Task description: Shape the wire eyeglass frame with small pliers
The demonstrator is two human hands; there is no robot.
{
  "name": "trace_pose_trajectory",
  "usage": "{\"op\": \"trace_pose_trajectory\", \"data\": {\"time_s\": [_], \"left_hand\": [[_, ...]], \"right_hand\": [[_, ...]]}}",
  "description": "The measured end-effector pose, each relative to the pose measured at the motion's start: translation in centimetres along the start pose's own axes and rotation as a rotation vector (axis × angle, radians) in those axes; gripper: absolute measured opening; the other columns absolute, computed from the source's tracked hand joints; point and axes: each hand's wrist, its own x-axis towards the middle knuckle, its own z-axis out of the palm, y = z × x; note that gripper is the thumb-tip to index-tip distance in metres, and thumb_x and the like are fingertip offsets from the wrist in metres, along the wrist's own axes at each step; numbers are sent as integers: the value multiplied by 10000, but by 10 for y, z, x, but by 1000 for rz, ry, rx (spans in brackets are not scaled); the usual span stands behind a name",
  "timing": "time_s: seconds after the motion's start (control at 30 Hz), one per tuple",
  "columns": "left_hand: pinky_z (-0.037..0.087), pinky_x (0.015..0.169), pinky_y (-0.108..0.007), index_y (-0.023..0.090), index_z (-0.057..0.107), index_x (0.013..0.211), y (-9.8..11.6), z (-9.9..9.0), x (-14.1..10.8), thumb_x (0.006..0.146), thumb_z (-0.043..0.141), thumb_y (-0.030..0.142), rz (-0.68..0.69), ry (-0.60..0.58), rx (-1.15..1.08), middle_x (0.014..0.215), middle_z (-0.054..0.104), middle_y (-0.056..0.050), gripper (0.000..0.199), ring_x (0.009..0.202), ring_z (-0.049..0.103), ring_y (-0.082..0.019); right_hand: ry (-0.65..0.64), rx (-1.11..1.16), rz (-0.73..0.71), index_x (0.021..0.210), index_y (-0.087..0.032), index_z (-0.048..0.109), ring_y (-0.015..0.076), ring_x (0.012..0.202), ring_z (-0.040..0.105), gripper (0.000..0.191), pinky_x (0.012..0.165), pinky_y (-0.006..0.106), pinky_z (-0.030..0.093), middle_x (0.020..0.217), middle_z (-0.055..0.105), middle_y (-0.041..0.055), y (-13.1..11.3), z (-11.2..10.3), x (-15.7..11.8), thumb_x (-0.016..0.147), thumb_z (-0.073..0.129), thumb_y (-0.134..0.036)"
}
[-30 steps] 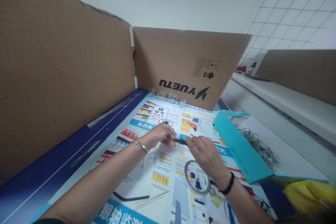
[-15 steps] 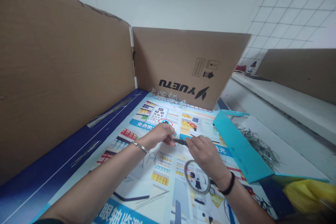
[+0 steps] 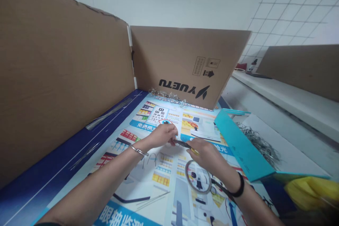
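Near the middle of the printed mat, my left hand (image 3: 167,134) is closed in a pinch; what lies between its fingertips is too small to make out. My right hand (image 3: 202,151) is wrapped round a dark tool (image 3: 182,143) that looks like pliers, with a bit of yellow on its handle. The tool's tip points left and reaches my left fingertips. Below my right hand lies a round wire coil (image 3: 187,176). Bent thin wires (image 3: 150,160) rest under my left wrist, and straight wires (image 3: 153,200) lie nearer the front.
A turquoise box (image 3: 242,148) holding many tangled wire pieces stands at the right, with yellow cloth (image 3: 311,192) in front. Cardboard panels (image 3: 185,53) rise at the back and left. Wire bundles (image 3: 108,113) lie along the left edge; wire scraps (image 3: 169,95) line the back.
My right hand has turned slightly on the tool, so its yellow handle part now shows. My left hand stays pinched in nearly the same place. The view has shifted a little.
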Motion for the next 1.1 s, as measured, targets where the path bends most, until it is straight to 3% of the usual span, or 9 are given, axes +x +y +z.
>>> {"op": "trace_pose_trajectory", "data": {"time_s": [0.5, 0.83, 1.1], "left_hand": [[447, 554, -208, 150, 515, 718, 5, 1, -3, 809, 431, 288, 23, -34, 37, 672, 607, -7, 185, 564, 635, -120], [436, 548, -212, 120, 573, 880, 15, -7, -5, 769, 536, 461, -146, -67, -237, 835, 661, -91, 360, 701, 675, -175], [448, 527, -220, 121, 583, 788, 7, -7, 1, 774, 512, 322, -219, 43, -193, 770, 686, -93, 213, 659, 676, -178]], "right_hand": [[-89, 140, 44, 930, -213, 648, 170, 792, 603, 177, 678, 246, 426, 845, 653, 37, 0, -9, 3, 816, 516, -244], [132, -58, -26, 1010, -171, 628, 206, 885, 600, 226, 770, 325, 479, 934, 657, 86, 11, 6, 0, 830, 514, -247], [323, -165, -106, 1016, -151, 592, 211, 890, 553, 220, 786, 344, 461, 918, 623, 96, 9, 4, 1, 830, 525, -247]]}}
